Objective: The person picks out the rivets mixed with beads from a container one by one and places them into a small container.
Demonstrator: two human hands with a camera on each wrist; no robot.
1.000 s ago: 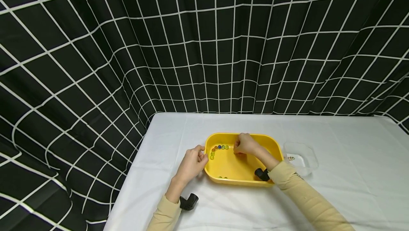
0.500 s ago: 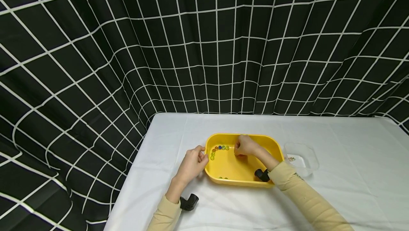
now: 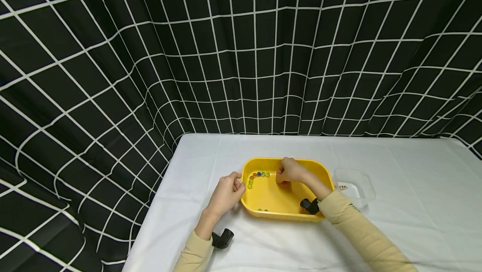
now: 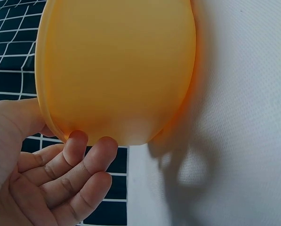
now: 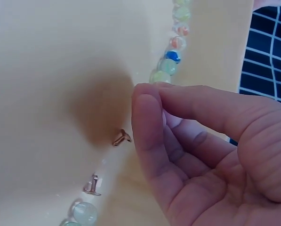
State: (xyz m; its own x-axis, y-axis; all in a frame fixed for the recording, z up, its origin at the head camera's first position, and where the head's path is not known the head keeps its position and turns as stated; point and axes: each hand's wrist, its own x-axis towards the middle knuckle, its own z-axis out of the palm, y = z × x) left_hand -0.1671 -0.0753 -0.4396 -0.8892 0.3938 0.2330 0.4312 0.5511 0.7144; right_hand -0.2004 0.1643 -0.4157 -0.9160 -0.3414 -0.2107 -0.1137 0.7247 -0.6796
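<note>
A yellow plastic tub sits on the white-covered table. My left hand is at its left end, thumb over the rim and index fingertip against the outer wall in the left wrist view, the other fingers loosely bent. Inside the tub, my right hand brings thumb and index fingertip together close to the floor; anything between them is hidden. Beside these fingertips runs a curved row of glass marbles. Two small copper-coloured metal pieces with shanks and flat heads, one upper piece and one lower piece, lie nearby.
Right of the tub stands a clear plastic container with a few small gold-coloured pieces. Another marble shows below the metal pieces. A black gridded curtain hangs behind the table.
Hardly anything differs. The right hand stays at the same spot in the tub with only slight shifts, and the left hand keeps its place at the rim.
</note>
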